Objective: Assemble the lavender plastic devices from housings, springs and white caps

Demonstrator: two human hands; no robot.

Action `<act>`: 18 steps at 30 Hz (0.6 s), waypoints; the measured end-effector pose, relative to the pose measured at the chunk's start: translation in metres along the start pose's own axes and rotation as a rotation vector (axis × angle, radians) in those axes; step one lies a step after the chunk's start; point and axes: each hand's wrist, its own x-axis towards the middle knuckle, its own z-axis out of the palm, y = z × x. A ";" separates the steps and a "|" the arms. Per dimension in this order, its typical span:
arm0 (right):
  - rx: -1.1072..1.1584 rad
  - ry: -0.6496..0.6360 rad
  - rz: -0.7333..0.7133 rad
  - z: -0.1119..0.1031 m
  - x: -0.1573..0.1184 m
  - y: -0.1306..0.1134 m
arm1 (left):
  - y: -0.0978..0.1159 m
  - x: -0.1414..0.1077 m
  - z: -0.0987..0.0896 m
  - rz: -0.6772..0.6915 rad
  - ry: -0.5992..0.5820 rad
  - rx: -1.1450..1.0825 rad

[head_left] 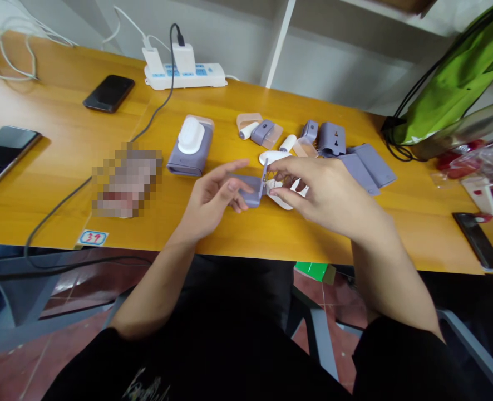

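- Table [313, 239]: yellow-brown wood, slightly glossy, running the full width of the view. Pale shelving [230, 39] behind it.
- Power strip [213, 77] along the back, a white charger [183, 58] plugged in; dark cable [172, 58] trails from it leftward and over the front edge.
- Left side: two dark phones [111, 92], lying flat and apart. Nearer the middle, a pixelated item [127, 178]; label [93, 238] reading "39" at the front edge.
- Right side: green bag [447, 106] leaning at the back, clear plastic [488, 161] in front of it, another phone [478, 239] by the right edge.
- Below: reddish tiled floor [342, 351], grey chair parts, a green box [311, 270] partly hidden under the table edge.
- Purple case [251, 196]: between the two hands, above the table's front half, its thin flap [265, 175] standing up at the right end.
- Left hand [211, 203]: at the case's left end, thumb and forefinger apart, other fingers bent. Cannot tell whether they grip it.
- Right hand [328, 186]: fingers curled, tips by the flap; firm hold or light touch, cannot tell. White piece [282, 201] below its fingers, partly covered.
- Purple pouch [188, 161] beyond the left hand, white pod [191, 135] on top.
- Flat purple pieces [382, 164] beyond the right hand.
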 end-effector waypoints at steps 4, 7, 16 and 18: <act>0.012 0.024 0.070 -0.008 -0.015 0.013 | 0.012 -0.001 -0.013 0.185 0.094 0.295; 0.047 0.065 0.130 -0.012 -0.027 0.028 | 0.018 0.001 -0.026 0.263 0.058 0.442; 0.085 0.042 0.297 -0.009 -0.042 0.067 | 0.020 0.014 -0.041 0.288 -0.092 0.780; 0.110 0.040 0.325 -0.006 -0.045 0.075 | 0.020 0.015 -0.036 0.125 -0.271 0.985</act>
